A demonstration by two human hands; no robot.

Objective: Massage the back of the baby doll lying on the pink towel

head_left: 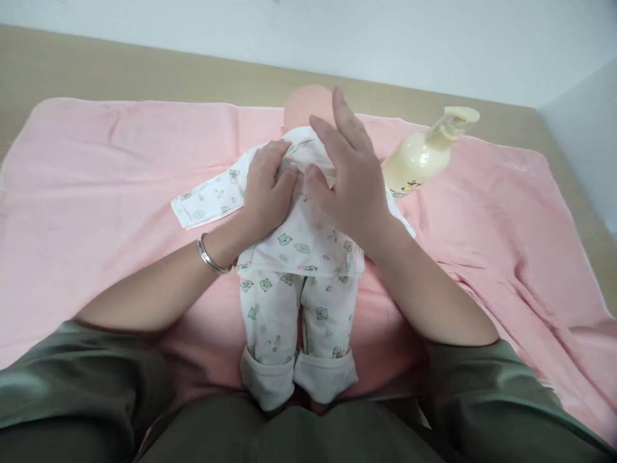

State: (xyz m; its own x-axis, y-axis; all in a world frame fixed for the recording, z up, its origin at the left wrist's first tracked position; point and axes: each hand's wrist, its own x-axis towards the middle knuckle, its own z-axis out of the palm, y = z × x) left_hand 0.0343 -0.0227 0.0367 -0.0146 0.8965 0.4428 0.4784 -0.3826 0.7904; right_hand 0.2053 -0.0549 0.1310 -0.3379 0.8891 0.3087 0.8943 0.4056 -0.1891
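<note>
A baby doll lies stretched out with its smooth, round head at the far end. It wears a white printed top and matching trousers with the cuffs turned up. My left hand rests flat on the upper left part of the top, thumb apart from the fingers. Over the upper right side, my right hand is tilted up with its fingers spread and nothing in them. Whether its palm touches the top is hidden. The doll's right-side sleeve is mostly covered by my right arm.
Under the doll a pink blanket is spread, wrinkled at the right. A pale yellow pump bottle lies tilted on it, right of my right hand. Beyond are the wooden tabletop and a white wall.
</note>
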